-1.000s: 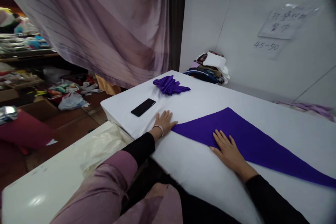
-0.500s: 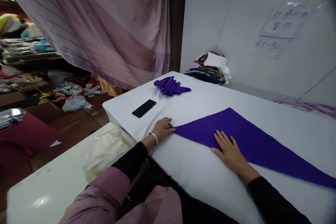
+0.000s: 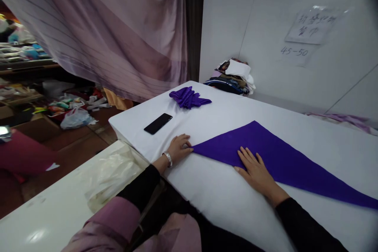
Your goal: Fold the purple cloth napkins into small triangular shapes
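Left grip (image 3: 178,149) seems pinched on the left tip of the cloth (image 3: 279,157). Bundle (image 3: 189,97) beyond, apart. Right grip (image 3: 256,171) released, palm down on cloth. Cloth flat across tabletop (image 3: 224,181); 1 triangle fold looks done, no pleats made yet.

Place: seemed a workroom with storage.
Wall (image 3: 227,19): carried handwritten paper signs (image 3: 305,33).
Curtain (image 3: 132,27): hung beside piled goods (image 3: 25,52).
Floor (image 3: 102,124): held a cardboard box (image 3: 41,128) and plastic bag (image 3: 77,118).

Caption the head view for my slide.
Left hand at the tip of a flat purple cloth, right hand on it, phone on the white table.
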`<act>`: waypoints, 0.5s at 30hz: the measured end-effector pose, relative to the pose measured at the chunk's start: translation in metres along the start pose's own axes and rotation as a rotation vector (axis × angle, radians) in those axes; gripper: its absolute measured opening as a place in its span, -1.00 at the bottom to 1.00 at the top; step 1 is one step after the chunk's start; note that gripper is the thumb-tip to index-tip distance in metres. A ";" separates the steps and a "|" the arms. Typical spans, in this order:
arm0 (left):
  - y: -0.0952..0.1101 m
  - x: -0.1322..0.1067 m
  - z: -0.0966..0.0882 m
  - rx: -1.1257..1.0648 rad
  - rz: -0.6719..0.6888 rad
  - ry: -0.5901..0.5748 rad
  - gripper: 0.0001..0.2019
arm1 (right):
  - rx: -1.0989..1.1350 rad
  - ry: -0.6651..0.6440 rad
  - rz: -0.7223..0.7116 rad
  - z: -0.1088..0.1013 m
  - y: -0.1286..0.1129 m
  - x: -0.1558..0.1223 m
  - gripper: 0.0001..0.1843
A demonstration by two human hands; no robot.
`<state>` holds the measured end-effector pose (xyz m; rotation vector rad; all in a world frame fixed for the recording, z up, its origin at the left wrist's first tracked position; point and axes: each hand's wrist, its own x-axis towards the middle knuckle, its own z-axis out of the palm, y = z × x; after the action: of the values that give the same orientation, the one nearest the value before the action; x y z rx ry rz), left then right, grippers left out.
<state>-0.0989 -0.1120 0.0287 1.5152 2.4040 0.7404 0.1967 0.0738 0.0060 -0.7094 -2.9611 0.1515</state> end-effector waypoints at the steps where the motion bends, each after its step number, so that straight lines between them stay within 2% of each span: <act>1: 0.000 0.000 0.000 0.000 -0.001 -0.002 -0.84 | 0.000 0.003 0.000 0.000 0.000 0.000 -0.27; 6: -0.001 0.000 -0.003 -0.008 -0.002 0.000 -0.80 | -0.004 0.013 -0.011 0.002 0.001 -0.001 -0.28; 15: -0.002 -0.001 -0.005 -0.032 0.025 -0.032 -0.89 | -0.005 0.035 -0.028 0.007 0.006 -0.001 -0.28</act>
<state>-0.1022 -0.1147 0.0319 1.5351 2.3433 0.7503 0.1990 0.0780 -0.0014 -0.6640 -2.9379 0.1290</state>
